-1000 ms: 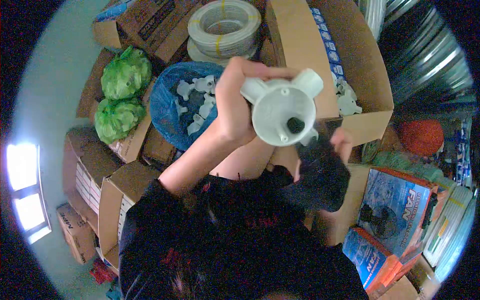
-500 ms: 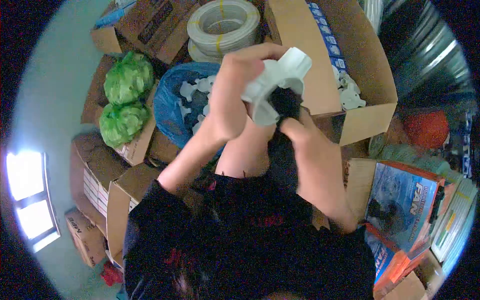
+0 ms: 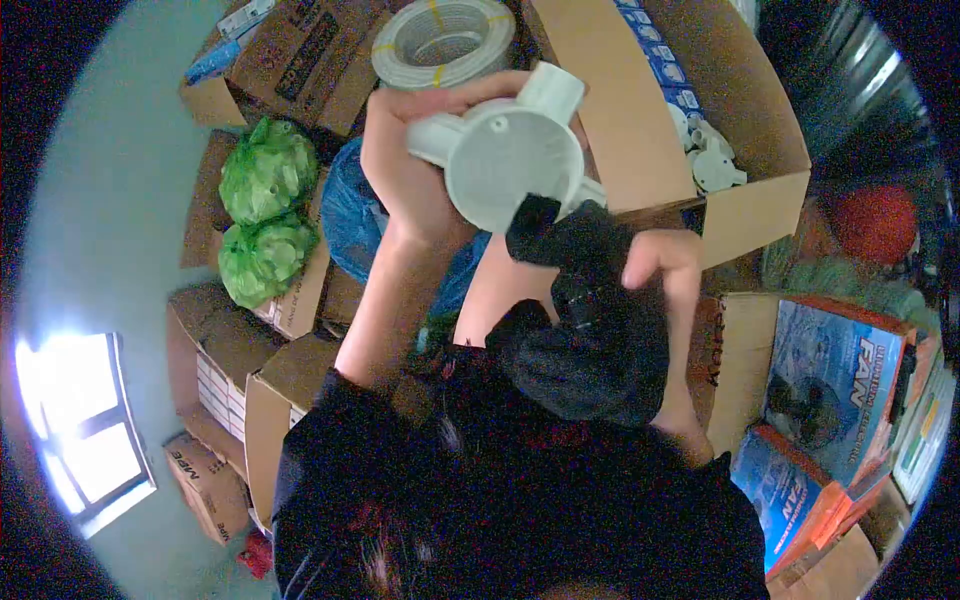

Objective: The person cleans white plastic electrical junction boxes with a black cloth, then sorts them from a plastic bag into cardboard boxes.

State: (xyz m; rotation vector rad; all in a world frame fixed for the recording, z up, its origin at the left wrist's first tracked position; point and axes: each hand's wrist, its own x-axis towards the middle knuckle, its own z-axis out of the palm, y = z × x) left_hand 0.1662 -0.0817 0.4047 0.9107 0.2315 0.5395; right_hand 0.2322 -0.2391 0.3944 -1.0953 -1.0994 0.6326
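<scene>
Cardboard boxes (image 3: pixel 745 215) behind | left hand (image 3: pixel 405 170) grips junction box (image 3: pixel 510 165) | right hand (image 3: pixel 665 265) clutches black cloth (image 3: pixel 590 330), now pulled out

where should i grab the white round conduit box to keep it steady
Grip the white conduit box around its round wall, between the outlet stubs, coming from the view's left as the left hand does. That leaves its round face free, where the black cloth in the right hand meets the lower rim.

FAN shows in white letters on the blue box (image 3: pixel 835 380). Far left of that blue box, and lower, the brown carton (image 3: pixel 205 480) reads MPE. Other print is too blurred.
</scene>
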